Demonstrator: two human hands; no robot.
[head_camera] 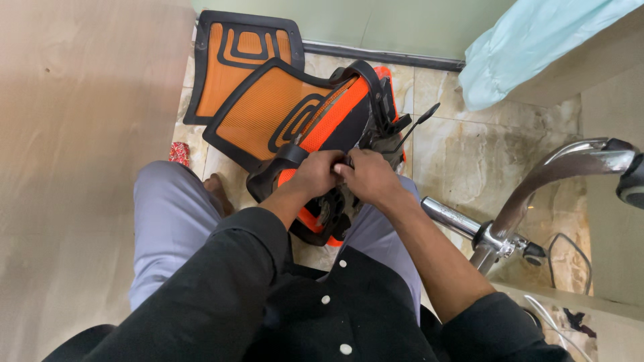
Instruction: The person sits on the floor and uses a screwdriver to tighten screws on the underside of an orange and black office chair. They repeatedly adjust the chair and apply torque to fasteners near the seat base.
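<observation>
Both hands meet on the underside of an orange and black chair seat that is tipped up on its edge across the person's lap. The left hand has its fingers curled shut over a black part at the middle of the seat's mechanism, and the right hand is closed beside it, knuckles up, the two hands touching at the fingertips. What exactly the fingertips pinch is hidden beneath them; I cannot tell whether it is a screw, a bolt or just the plate itself.

The seat leans away from the person, its orange mesh backrest lying out toward the wall, with a thin black lever sticking up on the right of the mechanism. A second orange mesh panel in a black frame lies flat on the tiled floor behind it, partly covered by the first.

The person sits in grey trousers and a black buttoned shirt. At the right stands a chrome chair base, one curved leg rising to a black castor. A pale wooden surface fills the left side, and a light blue cloth hangs at the upper right
</observation>
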